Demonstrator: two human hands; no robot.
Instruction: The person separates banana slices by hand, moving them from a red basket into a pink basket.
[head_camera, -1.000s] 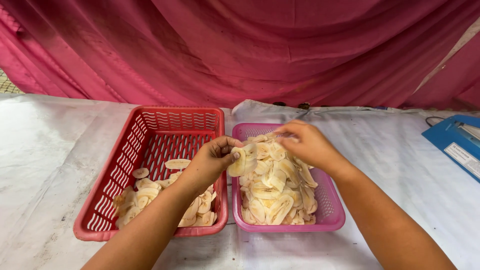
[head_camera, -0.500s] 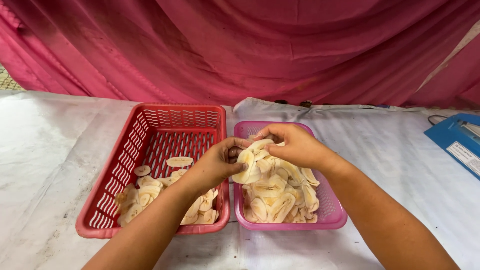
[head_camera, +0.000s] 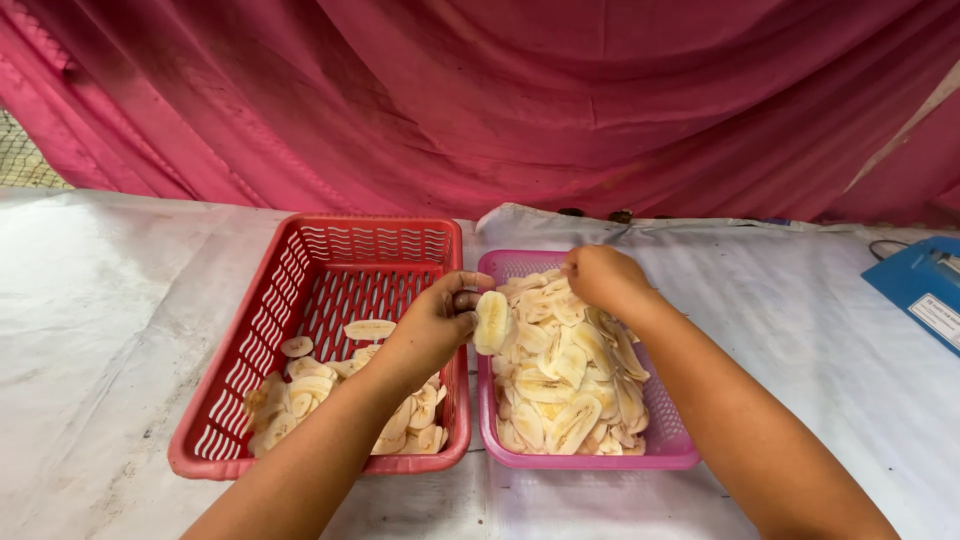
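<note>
Two plastic baskets stand side by side on a white-covered table. The pink basket (head_camera: 676, 447) on the right is heaped with pale yellow banana chips (head_camera: 560, 385). The red basket (head_camera: 268, 300) on the left has a thinner layer of chips (head_camera: 300, 385) at its near end. My left hand (head_camera: 435, 320) hovers over the gap between the baskets and pinches a small stack of chips (head_camera: 491, 321) upright. My right hand (head_camera: 600, 275) rests fingers-down on the far end of the pink basket's pile, curled on chips there.
A pink cloth (head_camera: 500, 100) hangs as a backdrop behind the table. The table (head_camera: 90, 300) is covered in white sheeting. A blue device (head_camera: 925, 290) with a cable sits at the far right edge.
My right hand drew away from my left and went back to the far end of the pink basket's pile. My left hand stayed put, still holding its stack of chips.
</note>
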